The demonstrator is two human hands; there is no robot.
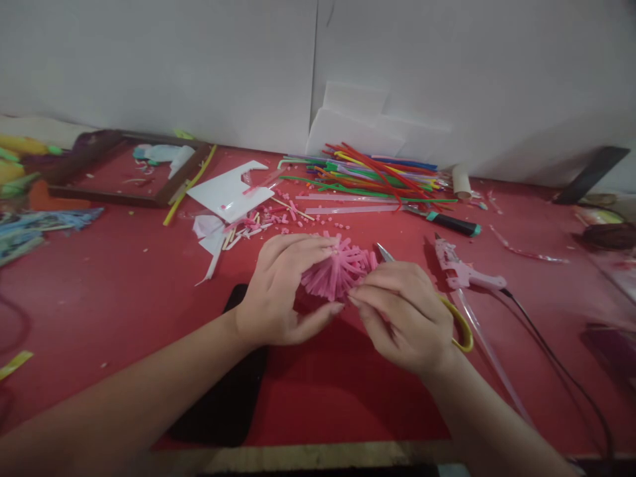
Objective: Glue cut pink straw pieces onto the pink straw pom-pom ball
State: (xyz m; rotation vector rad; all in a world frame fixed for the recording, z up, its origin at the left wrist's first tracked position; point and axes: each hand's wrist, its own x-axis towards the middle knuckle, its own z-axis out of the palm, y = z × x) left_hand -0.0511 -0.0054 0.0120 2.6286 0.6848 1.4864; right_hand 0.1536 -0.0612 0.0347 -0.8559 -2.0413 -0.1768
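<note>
A round, spiky cluster of short pink fuzzy stems point(334, 271) sits between my two hands above the red table. My left hand point(285, 288) curves around its left side, with the fingers over the top and the thumb below. At its lower right edge my right hand point(405, 315) is closed in a pinch. What lies between those fingertips is too small to make out. A pair of scissors with a yellow handle point(463, 324) is partly hidden under my right hand, its blade tip showing beyond the knuckles.
Pink clippings point(298, 215) lie beyond my hands, before a pile of coloured pipe cleaners point(377, 169). A pink glue gun point(464, 271) and a utility knife point(454, 224) are at right. A black phone point(218, 404) lies under my left forearm; a dark frame point(106, 192) stands far left.
</note>
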